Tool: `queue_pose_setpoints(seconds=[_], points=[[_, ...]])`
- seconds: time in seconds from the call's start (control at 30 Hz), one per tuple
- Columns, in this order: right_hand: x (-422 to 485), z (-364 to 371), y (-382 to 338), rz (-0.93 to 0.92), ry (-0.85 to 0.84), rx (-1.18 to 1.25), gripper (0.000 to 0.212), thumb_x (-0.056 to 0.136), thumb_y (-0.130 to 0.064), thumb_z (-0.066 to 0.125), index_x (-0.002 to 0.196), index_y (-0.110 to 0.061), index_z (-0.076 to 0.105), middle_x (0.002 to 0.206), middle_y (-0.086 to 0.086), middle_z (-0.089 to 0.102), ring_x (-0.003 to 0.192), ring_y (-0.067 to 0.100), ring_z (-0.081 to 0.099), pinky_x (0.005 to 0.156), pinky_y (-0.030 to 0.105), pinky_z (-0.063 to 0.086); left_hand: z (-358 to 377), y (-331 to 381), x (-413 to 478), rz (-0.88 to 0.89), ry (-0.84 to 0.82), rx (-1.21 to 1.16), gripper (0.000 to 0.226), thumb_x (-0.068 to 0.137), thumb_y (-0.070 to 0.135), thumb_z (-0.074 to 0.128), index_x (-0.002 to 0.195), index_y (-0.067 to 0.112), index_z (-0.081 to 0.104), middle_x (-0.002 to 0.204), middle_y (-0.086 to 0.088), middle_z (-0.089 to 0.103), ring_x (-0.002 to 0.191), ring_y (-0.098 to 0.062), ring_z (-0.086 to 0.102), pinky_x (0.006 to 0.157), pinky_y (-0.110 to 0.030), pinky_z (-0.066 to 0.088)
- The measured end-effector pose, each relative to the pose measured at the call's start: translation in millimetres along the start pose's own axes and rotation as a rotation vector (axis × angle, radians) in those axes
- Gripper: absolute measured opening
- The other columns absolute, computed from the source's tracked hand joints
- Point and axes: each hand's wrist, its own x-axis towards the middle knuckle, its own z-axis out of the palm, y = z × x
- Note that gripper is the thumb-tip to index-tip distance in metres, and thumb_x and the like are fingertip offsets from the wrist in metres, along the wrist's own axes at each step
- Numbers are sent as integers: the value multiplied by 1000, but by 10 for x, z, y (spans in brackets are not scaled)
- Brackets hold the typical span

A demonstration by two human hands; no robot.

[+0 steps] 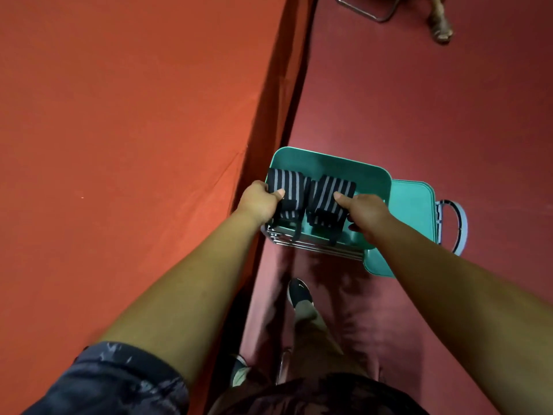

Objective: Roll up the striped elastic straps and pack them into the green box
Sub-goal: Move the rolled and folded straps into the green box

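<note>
The green box [353, 170] stands open on the dark red floor, its lid [414, 211] lying flat to the right with a handle at its edge. My left hand [258, 202] grips a rolled black-and-grey striped strap [288, 182] over the box's left side. My right hand [366, 212] grips a second rolled striped strap [330, 191] beside the first, thumb on top. Both rolls sit at the level of the box's opening, and a dark loop hangs from each over the near wall.
An orange cloth-covered table [134, 130] fills the left, its edge running down next to the box. My shoe [299, 292] is on the floor just below the box. Far at the top right are a metal chair leg [363, 12] and another person's foot [441, 28].
</note>
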Motion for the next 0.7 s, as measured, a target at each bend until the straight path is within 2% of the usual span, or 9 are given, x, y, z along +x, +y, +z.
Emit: queue_pose_setpoints(seconds=[0.07,0.13,0.2,0.37,0.5,0.63,0.7], points=[[186,-50,23,-8,-9,-61,57,95,-56,75,98,1,65,104,21,66,89,29,62,101,58,58,140,53,113,-4,15,62,35,105,29,70,131,7,62,126,-10,71,115,-30,67,98,-33,49],[375,-81,49,-1,-15,-110,67,94,-61,74,115,2,69,122,20,69,109,35,67,107,58,55,277,63,244,-13,15,87,38,106,27,68,136,5,58,134,-15,69,124,-34,65,103,-35,48],[548,-93,86,16,-31,-129,76,93,-63,73,135,0,66,141,19,66,126,39,64,111,56,52,406,67,357,-24,21,118,39,107,25,65,138,4,55,139,-19,67,129,-37,63,106,-37,47],[934,-14,194,27,-90,-80,84,92,-58,77,151,-1,55,154,18,57,135,39,60,115,55,49,651,26,636,-58,45,189,35,110,19,57,138,-1,50,144,-25,63,134,-42,59,108,-38,43],[1210,105,258,50,-95,-87,77,93,-53,78,145,2,60,151,18,60,135,38,60,116,55,48,768,8,851,-69,31,208,30,111,17,54,135,0,51,139,-26,65,131,-43,60,108,-40,44],[1497,211,356,68,-112,-101,80,80,-65,78,132,-5,69,138,14,70,124,33,67,114,51,50,825,55,1042,-77,19,211,30,112,17,50,137,1,53,140,-25,64,131,-43,59,107,-39,43],[1688,276,460,61,-124,-99,76,78,-65,76,128,-7,71,132,12,73,120,33,70,113,51,51,841,68,1129,-81,11,212,30,112,17,48,137,2,54,140,-24,64,131,-42,59,107,-37,43]])
